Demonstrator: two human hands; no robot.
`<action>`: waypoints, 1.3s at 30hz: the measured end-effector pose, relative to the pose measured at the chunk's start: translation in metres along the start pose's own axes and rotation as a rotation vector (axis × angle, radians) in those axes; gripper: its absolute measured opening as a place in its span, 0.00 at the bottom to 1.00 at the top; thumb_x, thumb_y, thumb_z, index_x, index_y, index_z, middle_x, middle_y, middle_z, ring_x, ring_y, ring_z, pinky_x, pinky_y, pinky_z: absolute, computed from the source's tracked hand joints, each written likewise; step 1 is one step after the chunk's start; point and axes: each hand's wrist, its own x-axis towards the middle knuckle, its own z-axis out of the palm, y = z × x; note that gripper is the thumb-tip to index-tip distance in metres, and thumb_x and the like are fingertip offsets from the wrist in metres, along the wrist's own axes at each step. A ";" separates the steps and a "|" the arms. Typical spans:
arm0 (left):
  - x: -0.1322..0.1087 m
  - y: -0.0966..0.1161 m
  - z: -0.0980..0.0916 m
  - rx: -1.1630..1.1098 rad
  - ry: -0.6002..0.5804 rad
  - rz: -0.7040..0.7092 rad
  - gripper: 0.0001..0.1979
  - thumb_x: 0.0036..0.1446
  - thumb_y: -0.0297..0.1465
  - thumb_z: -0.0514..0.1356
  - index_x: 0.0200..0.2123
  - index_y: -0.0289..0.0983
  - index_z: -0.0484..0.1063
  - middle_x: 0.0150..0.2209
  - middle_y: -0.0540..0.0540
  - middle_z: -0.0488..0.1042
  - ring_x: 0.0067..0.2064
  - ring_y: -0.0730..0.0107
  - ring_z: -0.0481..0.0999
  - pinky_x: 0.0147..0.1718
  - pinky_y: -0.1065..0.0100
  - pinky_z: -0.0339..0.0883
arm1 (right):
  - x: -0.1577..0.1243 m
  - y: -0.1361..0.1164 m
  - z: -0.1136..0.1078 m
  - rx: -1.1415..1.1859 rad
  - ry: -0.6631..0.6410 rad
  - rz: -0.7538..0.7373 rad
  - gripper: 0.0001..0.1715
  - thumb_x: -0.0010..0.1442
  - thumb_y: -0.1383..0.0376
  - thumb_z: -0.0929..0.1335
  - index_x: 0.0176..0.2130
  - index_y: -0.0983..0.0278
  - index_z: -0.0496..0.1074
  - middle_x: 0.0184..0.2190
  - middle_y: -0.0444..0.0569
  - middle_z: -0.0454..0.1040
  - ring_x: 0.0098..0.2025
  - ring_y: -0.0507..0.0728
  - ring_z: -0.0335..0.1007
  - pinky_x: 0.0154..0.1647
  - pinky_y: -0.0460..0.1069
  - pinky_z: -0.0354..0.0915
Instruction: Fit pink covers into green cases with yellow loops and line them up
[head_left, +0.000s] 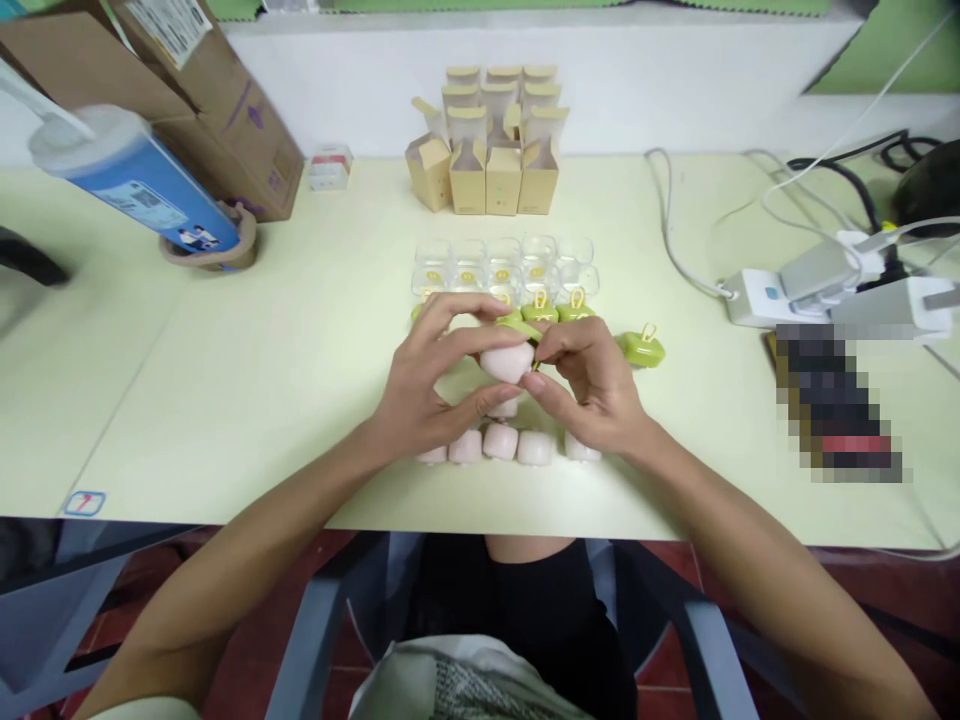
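Both hands meet over the middle of the pale green table (247, 380). My left hand (424, 385) and my right hand (589, 385) pinch a small pink heart-shaped piece (507, 362) between their fingertips, with a green piece (523, 327) against its top. Below the hands lies a row of several more pink pieces (500, 442). Behind the hands sit green lids with yellow loops (557, 308), and one green lid (642, 347) lies apart to the right. Further back stand clear plastic cases (502, 262) and several small open tan cartons (487, 150).
A blue-labelled bottle (135, 180) leans over a round holder at the left, before a brown cardboard box (187, 90). A white power strip (832, 285) with plugs and cables sits at the right, next to a blurred-out dark object (836, 410). A chair frame shows under the table.
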 end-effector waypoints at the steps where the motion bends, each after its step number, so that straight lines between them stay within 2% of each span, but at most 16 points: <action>1: 0.000 0.002 0.001 0.015 0.003 0.022 0.16 0.66 0.46 0.72 0.54 0.49 0.81 0.59 0.42 0.81 0.63 0.50 0.79 0.62 0.43 0.78 | -0.001 0.001 -0.001 -0.001 -0.010 -0.015 0.09 0.72 0.57 0.74 0.49 0.52 0.72 0.41 0.45 0.76 0.38 0.56 0.74 0.38 0.55 0.75; 4: 0.001 0.008 0.005 -0.007 0.019 0.103 0.15 0.66 0.39 0.72 0.54 0.48 0.80 0.58 0.45 0.84 0.61 0.53 0.83 0.63 0.43 0.79 | -0.002 0.001 -0.003 -0.001 -0.030 -0.040 0.09 0.70 0.60 0.75 0.48 0.52 0.73 0.40 0.47 0.77 0.39 0.58 0.75 0.42 0.57 0.76; 7: 0.001 0.009 0.010 0.002 0.068 0.170 0.15 0.65 0.36 0.74 0.53 0.45 0.80 0.54 0.46 0.86 0.58 0.53 0.86 0.59 0.44 0.81 | -0.001 0.001 -0.002 -0.047 -0.025 -0.026 0.09 0.67 0.59 0.76 0.44 0.53 0.74 0.35 0.47 0.76 0.38 0.60 0.76 0.47 0.60 0.79; 9: 0.001 0.007 0.015 0.048 0.132 0.235 0.15 0.64 0.36 0.75 0.52 0.43 0.80 0.51 0.45 0.87 0.54 0.54 0.87 0.55 0.47 0.84 | 0.001 0.002 0.000 -0.072 -0.006 -0.056 0.09 0.65 0.60 0.76 0.41 0.54 0.73 0.32 0.45 0.74 0.35 0.59 0.76 0.48 0.59 0.80; 12: 0.002 0.004 0.020 0.130 0.203 0.325 0.15 0.64 0.37 0.74 0.51 0.44 0.78 0.48 0.48 0.87 0.51 0.57 0.88 0.50 0.51 0.86 | 0.003 0.004 0.004 -0.066 0.021 -0.163 0.10 0.62 0.66 0.75 0.40 0.54 0.73 0.30 0.42 0.72 0.35 0.58 0.77 0.45 0.56 0.80; 16: 0.004 0.003 0.022 0.163 0.211 0.330 0.14 0.64 0.37 0.72 0.50 0.44 0.76 0.47 0.48 0.87 0.49 0.59 0.88 0.49 0.54 0.87 | 0.003 0.004 0.006 -0.016 0.026 -0.191 0.15 0.61 0.71 0.75 0.43 0.54 0.74 0.31 0.41 0.74 0.36 0.56 0.79 0.43 0.53 0.78; 19: 0.005 0.002 0.020 0.167 0.196 0.326 0.13 0.64 0.36 0.71 0.50 0.45 0.76 0.48 0.48 0.87 0.50 0.60 0.88 0.49 0.55 0.87 | 0.003 0.002 0.006 0.008 0.038 -0.188 0.14 0.62 0.68 0.77 0.44 0.54 0.74 0.31 0.41 0.74 0.33 0.56 0.77 0.41 0.53 0.78; 23: 0.005 -0.001 0.018 0.138 0.168 0.341 0.14 0.63 0.32 0.72 0.51 0.46 0.76 0.50 0.47 0.87 0.52 0.60 0.88 0.52 0.55 0.87 | 0.004 0.000 0.005 0.036 0.053 -0.161 0.12 0.63 0.66 0.78 0.43 0.54 0.75 0.31 0.42 0.74 0.31 0.55 0.75 0.34 0.51 0.75; 28: 0.005 0.001 0.016 0.122 0.144 0.319 0.14 0.64 0.32 0.70 0.51 0.47 0.77 0.51 0.48 0.87 0.53 0.59 0.88 0.53 0.53 0.86 | 0.004 -0.004 0.006 0.032 0.062 -0.141 0.12 0.63 0.64 0.79 0.41 0.55 0.75 0.29 0.41 0.73 0.32 0.56 0.76 0.40 0.55 0.79; 30: 0.005 0.003 0.013 0.118 0.130 0.292 0.13 0.66 0.34 0.69 0.53 0.48 0.77 0.52 0.48 0.87 0.54 0.58 0.88 0.54 0.51 0.86 | 0.004 -0.006 0.007 0.059 0.057 -0.123 0.13 0.64 0.62 0.79 0.43 0.54 0.74 0.31 0.42 0.75 0.31 0.55 0.75 0.39 0.55 0.79; 33: 0.002 0.005 0.008 0.105 0.097 0.191 0.14 0.72 0.41 0.67 0.57 0.49 0.77 0.57 0.46 0.86 0.58 0.53 0.87 0.57 0.45 0.85 | 0.003 -0.007 0.006 0.084 0.059 -0.027 0.25 0.62 0.56 0.82 0.52 0.51 0.73 0.45 0.47 0.80 0.37 0.57 0.78 0.36 0.54 0.79; 36: 0.000 0.004 0.005 0.062 0.076 0.123 0.17 0.74 0.43 0.66 0.62 0.50 0.75 0.65 0.43 0.82 0.65 0.51 0.84 0.60 0.43 0.84 | 0.002 -0.003 0.004 0.021 0.074 0.061 0.36 0.60 0.52 0.84 0.61 0.49 0.72 0.56 0.51 0.79 0.48 0.61 0.81 0.44 0.57 0.82; 39: 0.000 0.001 0.006 0.100 0.105 0.143 0.15 0.74 0.43 0.67 0.60 0.49 0.76 0.69 0.42 0.79 0.69 0.50 0.81 0.63 0.40 0.82 | 0.003 0.002 0.000 -0.027 0.088 0.092 0.34 0.61 0.50 0.83 0.61 0.50 0.74 0.56 0.51 0.79 0.51 0.63 0.82 0.48 0.58 0.83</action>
